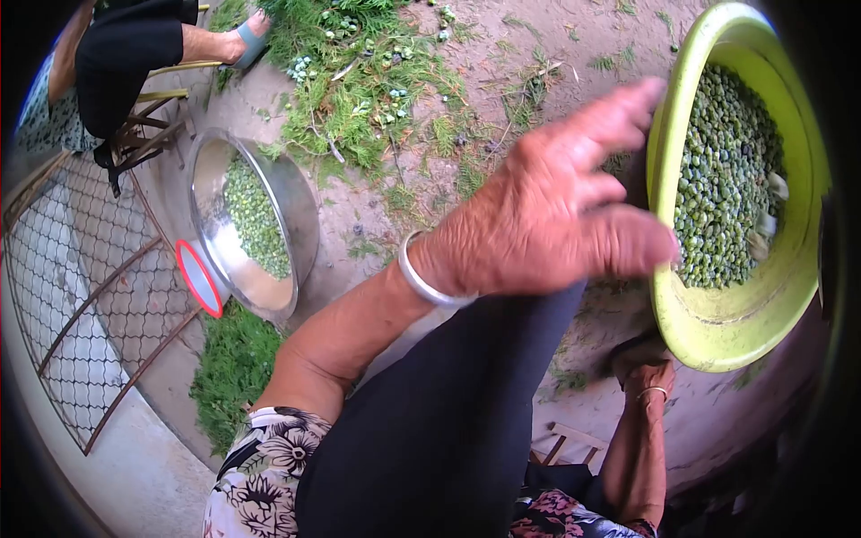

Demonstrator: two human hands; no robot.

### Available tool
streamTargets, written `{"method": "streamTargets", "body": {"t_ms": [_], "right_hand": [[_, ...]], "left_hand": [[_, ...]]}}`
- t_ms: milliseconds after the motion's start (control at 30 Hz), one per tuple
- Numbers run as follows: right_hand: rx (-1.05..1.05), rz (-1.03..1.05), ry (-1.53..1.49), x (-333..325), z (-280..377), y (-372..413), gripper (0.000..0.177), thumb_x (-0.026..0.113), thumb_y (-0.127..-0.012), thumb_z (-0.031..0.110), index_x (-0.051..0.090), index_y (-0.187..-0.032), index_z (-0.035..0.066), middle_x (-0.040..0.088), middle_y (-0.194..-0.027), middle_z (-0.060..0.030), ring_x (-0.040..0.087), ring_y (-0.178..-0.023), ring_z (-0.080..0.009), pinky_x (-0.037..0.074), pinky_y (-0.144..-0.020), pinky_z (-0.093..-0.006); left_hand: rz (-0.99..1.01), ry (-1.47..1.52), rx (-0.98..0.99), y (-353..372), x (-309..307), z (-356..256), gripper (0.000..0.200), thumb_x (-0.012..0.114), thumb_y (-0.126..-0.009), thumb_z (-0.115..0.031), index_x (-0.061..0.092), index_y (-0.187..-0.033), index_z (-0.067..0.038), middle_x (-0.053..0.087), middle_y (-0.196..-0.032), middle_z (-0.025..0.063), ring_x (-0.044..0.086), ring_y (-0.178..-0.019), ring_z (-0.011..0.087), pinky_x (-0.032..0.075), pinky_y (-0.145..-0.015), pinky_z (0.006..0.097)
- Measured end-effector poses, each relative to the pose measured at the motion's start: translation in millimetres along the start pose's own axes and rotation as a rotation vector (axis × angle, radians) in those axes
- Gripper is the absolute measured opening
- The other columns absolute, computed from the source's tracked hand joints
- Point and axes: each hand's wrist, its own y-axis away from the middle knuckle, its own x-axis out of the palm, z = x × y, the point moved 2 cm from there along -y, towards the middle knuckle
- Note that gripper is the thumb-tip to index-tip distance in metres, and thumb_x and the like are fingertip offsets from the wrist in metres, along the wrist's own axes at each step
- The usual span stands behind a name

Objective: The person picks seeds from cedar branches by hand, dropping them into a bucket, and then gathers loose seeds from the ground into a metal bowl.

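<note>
My left hand [547, 197], wearing a silver bangle [426, 278], reaches toward a yellow-green plastic basin [708, 345]. Its fingers are spread and slightly blurred, with the thumb overlapping the rim and the fingertips right at the basin's outer side. Inside the basin lies a heap of small round green berries [726, 179], with a few pale scraps among them. My right hand is out of view. My dark-trousered knee [466, 386] is below my left forearm.
A metal bowl [305, 206] of green berries [256, 215] stands left, beside a red-rimmed object [199, 278]. Cut green branches [359, 90] cover the ground. Another person's braceleted arm [632, 448] is lower right; another person's foot [251, 40] shows upper left. Wire mesh [81, 269] leans at the left.
</note>
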Motion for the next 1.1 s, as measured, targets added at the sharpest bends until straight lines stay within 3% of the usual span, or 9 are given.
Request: {"method": "streamTargets", "body": {"t_ms": [133, 200, 333, 467, 600, 633, 700, 800, 1100], "right_hand": [[0.037, 0.026, 0.045, 6, -2, -4, 0.046, 0.07, -0.058, 0.012, 0.056, -0.099, -0.005, 0.062, -0.101, -0.0231, 0.059, -0.1, -0.0366, 0.047, -0.085, -0.0386], [0.041, 0.036, -0.053, -8, 11, 8, 0.039, 0.06, -0.065, 0.013, 0.06, -0.101, 0.001, 0.062, -0.101, -0.0243, 0.056, -0.098, -0.0412, 0.045, -0.087, -0.0422], [0.058, 0.003, 0.002, 3, 0, -4, 0.04, 0.058, -0.065, 0.011, 0.06, -0.104, 0.002, 0.063, -0.101, -0.0231, 0.057, -0.1, -0.0398, 0.045, -0.088, -0.0402], [0.072, 0.084, -0.044, -6, 8, 4, 0.044, 0.056, -0.066, 0.011, 0.06, -0.109, 0.004, 0.062, -0.104, -0.022, 0.057, -0.101, -0.0383, 0.045, -0.089, -0.0397], [0.034, 0.041, -0.105, -8, 9, 6, 0.045, 0.056, -0.066, 0.012, 0.06, -0.111, 0.007, 0.062, -0.105, -0.0213, 0.057, -0.102, -0.0384, 0.044, -0.09, -0.0402], [0.036, 0.042, -0.107, -7, 8, 6, 0.045, 0.056, -0.066, 0.012, 0.06, -0.111, 0.007, 0.062, -0.105, -0.0213, 0.057, -0.102, -0.0384, 0.044, -0.09, -0.0402], [0.053, 0.032, -0.079, -6, 6, 4, 0.045, 0.057, -0.065, 0.013, 0.06, -0.109, 0.005, 0.062, -0.105, -0.0218, 0.057, -0.102, -0.0391, 0.045, -0.089, -0.0409], [0.08, 0.052, 0.03, -6, 8, 1, 0.043, 0.059, -0.064, 0.014, 0.061, -0.105, 0.004, 0.062, -0.104, -0.0227, 0.056, -0.101, -0.0399, 0.045, -0.088, -0.0415], [0.044, 0.073, 0.021, -20, 19, 9, 0.037, 0.062, -0.062, 0.015, 0.061, -0.097, 0.001, 0.063, -0.098, -0.0239, 0.058, -0.096, -0.0413, 0.047, -0.082, -0.043]], "left_hand": [[-0.33, -1.238, -0.285, 7, -118, 93, 0.092, 0.07, -0.073, -0.049, 0.03, -0.136, 0.004, 0.028, -0.14, 0.0278, 0.036, -0.126, 0.0354, 0.037, -0.099, 0.043], [-0.478, -1.399, -0.528, 24, -167, 122, 0.096, 0.068, -0.069, -0.055, 0.031, -0.137, 0.001, 0.021, -0.142, 0.0301, 0.022, -0.131, 0.0442, 0.026, -0.104, 0.0519], [-0.409, -1.372, -0.646, 33, -155, 137, 0.094, 0.069, -0.068, -0.049, 0.029, -0.138, 0.0, 0.01, -0.146, 0.0279, 0.007, -0.132, 0.0511, 0.013, -0.102, 0.0663], [0.153, -1.278, -0.556, 50, -67, 137, 0.086, 0.07, -0.069, -0.042, 0.032, -0.137, -0.004, 0.013, -0.147, 0.021, 0.009, -0.132, 0.0523, 0.021, -0.096, 0.0697], [0.004, -1.07, -0.17, 64, -64, 125, 0.058, 0.067, -0.071, -0.018, 0.047, -0.12, 0.005, 0.031, -0.135, 0.0258, 0.036, -0.121, 0.0457, 0.037, -0.098, 0.0527], [-0.147, -1.133, -0.077, 62, -76, 121, 0.043, 0.065, -0.072, -0.009, 0.054, -0.112, 0.003, 0.049, -0.116, 0.0241, 0.056, -0.101, 0.0347, 0.047, -0.084, 0.0394], [-0.379, -1.137, -0.152, 60, -121, 136, 0.03, 0.064, -0.073, -0.008, 0.059, -0.1, 0.004, 0.06, -0.091, 0.0202, 0.063, -0.075, 0.0284, 0.05, -0.065, 0.0366], [-0.484, -1.306, 0.067, 35, -167, 144, 0.019, 0.064, -0.074, -0.008, 0.062, -0.09, 0.003, 0.06, -0.068, 0.0143, 0.059, -0.056, 0.0236, 0.047, -0.054, 0.0344], [-0.641, -0.855, -0.418, 39, -196, 168, 0.012, 0.066, -0.076, -0.006, 0.057, -0.079, 0.001, 0.058, -0.061, 0.0044, 0.055, -0.05, 0.0086, 0.046, -0.04, 0.0226]]}}
